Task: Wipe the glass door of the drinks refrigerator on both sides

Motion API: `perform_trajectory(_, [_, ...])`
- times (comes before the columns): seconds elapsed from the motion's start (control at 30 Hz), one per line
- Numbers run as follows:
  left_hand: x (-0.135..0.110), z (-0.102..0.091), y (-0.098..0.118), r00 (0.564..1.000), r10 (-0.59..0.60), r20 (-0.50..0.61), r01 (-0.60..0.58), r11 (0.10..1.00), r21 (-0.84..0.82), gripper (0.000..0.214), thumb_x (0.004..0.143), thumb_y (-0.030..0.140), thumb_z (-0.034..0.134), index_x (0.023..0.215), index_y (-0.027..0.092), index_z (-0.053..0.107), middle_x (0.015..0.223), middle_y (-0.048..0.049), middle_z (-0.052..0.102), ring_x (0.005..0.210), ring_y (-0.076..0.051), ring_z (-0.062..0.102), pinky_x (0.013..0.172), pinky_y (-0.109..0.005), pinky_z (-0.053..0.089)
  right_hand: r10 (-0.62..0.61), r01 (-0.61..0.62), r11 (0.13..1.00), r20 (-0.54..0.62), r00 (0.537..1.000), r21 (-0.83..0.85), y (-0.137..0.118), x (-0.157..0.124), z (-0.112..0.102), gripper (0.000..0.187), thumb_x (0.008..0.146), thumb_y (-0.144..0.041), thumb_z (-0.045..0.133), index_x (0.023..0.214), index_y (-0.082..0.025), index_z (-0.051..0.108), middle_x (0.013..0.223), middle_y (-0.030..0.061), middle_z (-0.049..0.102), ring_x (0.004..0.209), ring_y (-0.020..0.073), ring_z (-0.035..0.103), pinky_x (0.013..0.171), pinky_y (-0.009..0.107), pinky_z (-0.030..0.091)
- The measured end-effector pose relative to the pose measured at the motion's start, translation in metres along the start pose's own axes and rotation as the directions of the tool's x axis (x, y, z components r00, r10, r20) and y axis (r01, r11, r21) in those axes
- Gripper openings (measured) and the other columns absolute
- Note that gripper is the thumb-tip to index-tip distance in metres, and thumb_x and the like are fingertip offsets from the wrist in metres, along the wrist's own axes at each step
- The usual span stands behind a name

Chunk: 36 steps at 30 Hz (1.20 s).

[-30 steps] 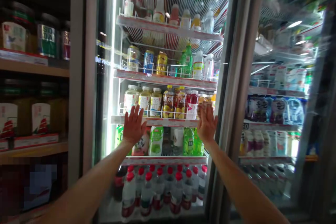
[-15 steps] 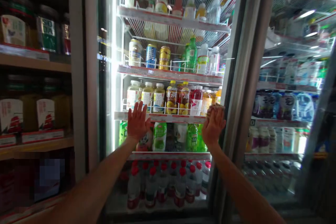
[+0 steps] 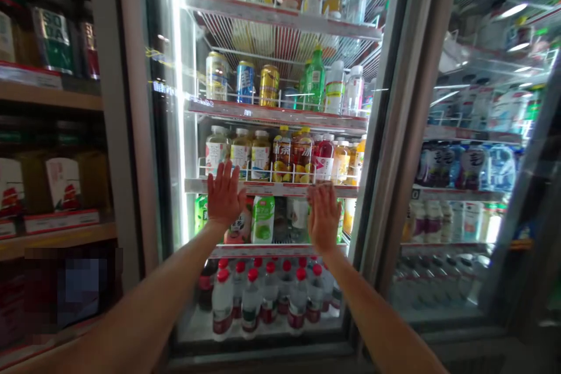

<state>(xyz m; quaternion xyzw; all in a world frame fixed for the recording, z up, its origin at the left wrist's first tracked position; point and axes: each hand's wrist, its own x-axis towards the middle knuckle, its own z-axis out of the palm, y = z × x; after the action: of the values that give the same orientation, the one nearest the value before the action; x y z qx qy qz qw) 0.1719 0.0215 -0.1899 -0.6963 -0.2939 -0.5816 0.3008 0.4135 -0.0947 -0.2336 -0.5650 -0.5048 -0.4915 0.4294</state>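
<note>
I stand before a lit drinks fridge with a glass door [image 3: 175, 146]. My left hand [image 3: 224, 196] lies flat on the glass, fingers spread upward, level with a shelf of juice bottles [image 3: 280, 155]. My right hand [image 3: 323, 216] is also flat and open on the glass, a little lower, in front of green bottles [image 3: 262, 219]. Neither hand holds anything. Water bottles with red caps [image 3: 263, 301] fill the bottom shelf below both hands.
The door's right frame [image 3: 394, 128] stands just right of my right hand, and a second fridge door [image 3: 473, 163] with more drinks lies beyond it. Wooden shelves [image 3: 52, 99] with jars and boxes stand at the left. Cans [image 3: 245, 82] sit on an upper shelf.
My right hand has slid left across the glass, away from the door's right frame. My left hand has stayed in place. The view has moved slightly closer and to the right.
</note>
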Motion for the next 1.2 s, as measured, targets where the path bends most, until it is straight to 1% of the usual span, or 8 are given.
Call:
perform_trajectory(0.13, [-0.001, -0.001, -0.001, 1.000, -0.003, 0.030, 0.004, 1.000, -0.018, 0.058, 0.090, 0.034, 0.034, 0.144, 0.016, 0.021, 0.151, -0.0120, 0.021, 0.141, -0.022, 0.005, 0.114, -0.048, 0.008, -0.189, 0.188, 0.982, 0.096, 0.977, 0.018, 0.005, -0.012, -0.002, 0.053, 0.088, -0.020, 0.038, 0.140, -0.026, 0.033, 0.140, 0.0053, 0.046, 0.138, 0.0230, 0.023, 0.111, 0.048, 0.016])
perform_trajectory(0.27, [-0.001, -0.002, 0.000, 0.999, -0.012, 0.037, 0.013, 0.999, -0.029, 0.058, 0.090, 0.035, 0.034, 0.144, 0.016, 0.021, 0.151, -0.0117, 0.020, 0.141, -0.023, 0.006, 0.114, -0.049, 0.006, 0.239, -0.245, 0.965, -0.076, 0.968, -0.096, 0.045, -0.008, -0.008, 0.053, 0.090, -0.026, 0.034, 0.142, -0.017, 0.031, 0.142, 0.0169, 0.040, 0.135, 0.0295, 0.029, 0.105, 0.056, 0.023])
perform_trajectory(0.33, [-0.001, -0.001, 0.000, 1.000, -0.012, 0.026, 0.013, 0.999, -0.033, 0.058, 0.090, 0.034, 0.034, 0.144, 0.015, 0.022, 0.151, -0.0123, 0.020, 0.141, -0.024, 0.006, 0.114, -0.049, 0.006, 0.306, -0.316, 0.944, -0.105, 0.946, -0.093, 0.042, -0.009, -0.007, 0.053, 0.090, -0.026, 0.034, 0.141, -0.013, 0.032, 0.143, 0.0198, 0.036, 0.136, 0.0306, 0.026, 0.104, 0.055, 0.026])
perform_trajectory(0.53, [-0.001, 0.002, -0.002, 1.000, 0.012, -0.018, -0.013, 0.999, -0.051, 0.058, 0.089, 0.036, 0.036, 0.143, 0.016, 0.025, 0.150, -0.0124, 0.023, 0.141, -0.022, 0.008, 0.115, -0.046, 0.006, -0.183, 0.182, 0.983, 0.052, 0.982, 0.021, -0.001, -0.025, 0.000, 0.047, 0.088, -0.020, 0.040, 0.134, -0.021, 0.043, 0.139, 0.0086, 0.045, 0.140, 0.0231, 0.019, 0.111, 0.048, 0.016])
perform_trajectory(0.73, [-0.002, 0.002, -0.002, 1.000, 0.013, -0.024, -0.014, 0.998, -0.067, 0.059, 0.088, 0.035, 0.038, 0.142, 0.015, 0.026, 0.150, -0.0129, 0.023, 0.141, -0.024, 0.009, 0.114, -0.047, 0.006, 0.166, -0.175, 0.982, -0.113, 0.980, -0.071, 0.026, -0.025, -0.001, 0.051, 0.089, -0.023, 0.037, 0.140, -0.015, 0.034, 0.144, 0.0176, 0.036, 0.138, 0.0275, 0.021, 0.106, 0.054, 0.023])
perform_trajectory(0.97, [-0.002, 0.001, -0.003, 0.999, 0.030, -0.016, -0.031, 0.998, -0.055, 0.059, 0.089, 0.034, 0.038, 0.143, 0.016, 0.024, 0.150, -0.0119, 0.023, 0.141, -0.022, 0.008, 0.115, -0.046, 0.008, -0.193, 0.192, 0.981, 0.110, 0.975, 0.016, -0.006, -0.048, -0.002, 0.049, 0.087, -0.016, 0.040, 0.136, -0.023, 0.041, 0.139, 0.0081, 0.045, 0.140, 0.0233, 0.019, 0.110, 0.049, 0.018])
perform_trajectory(1.13, [-0.003, 0.002, -0.002, 0.997, 0.046, -0.060, -0.049, 0.998, -0.047, 0.058, 0.089, 0.032, 0.037, 0.143, 0.015, 0.024, 0.150, -0.0121, 0.023, 0.141, -0.022, 0.008, 0.115, -0.046, 0.007, 0.158, -0.166, 0.981, -0.087, 0.984, -0.103, 0.023, -0.047, -0.006, 0.051, 0.089, -0.021, 0.036, 0.140, -0.017, 0.033, 0.144, 0.0170, 0.036, 0.138, 0.0281, 0.024, 0.104, 0.054, 0.026])
perform_trajectory(1.2, [-0.003, 0.002, -0.002, 0.998, 0.034, -0.051, -0.036, 0.998, -0.054, 0.059, 0.088, 0.032, 0.038, 0.143, 0.016, 0.024, 0.150, -0.0119, 0.023, 0.141, -0.022, 0.009, 0.115, -0.046, 0.007, 0.132, -0.136, 0.987, -0.049, 0.990, -0.085, 0.013, -0.051, -0.005, 0.051, 0.089, -0.020, 0.036, 0.140, -0.016, 0.033, 0.144, 0.0172, 0.035, 0.139, 0.0280, 0.020, 0.104, 0.053, 0.027])
